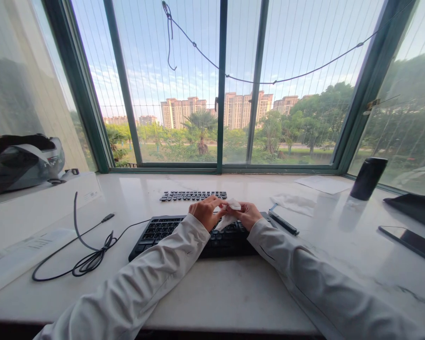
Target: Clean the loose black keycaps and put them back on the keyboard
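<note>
My left hand [205, 212] and my right hand [247, 215] meet above a black keyboard [162, 232] on the white counter [212, 288]. Both hands have their fingers closed on a white wipe [229, 211], which is bunched between them and hangs down toward the keys. White sleeves cover both arms. A row of loose black keycaps [193, 195] lies on the counter just behind the keyboard.
The keyboard's black cable [88, 257] coils at the left. A helmet [21, 163] sits far left. A black pen-like tool [283, 223] and a used wipe [293, 203] lie right of the keyboard; a black cup [368, 178], paper [322, 184] and a phone [409, 241] stand farther right.
</note>
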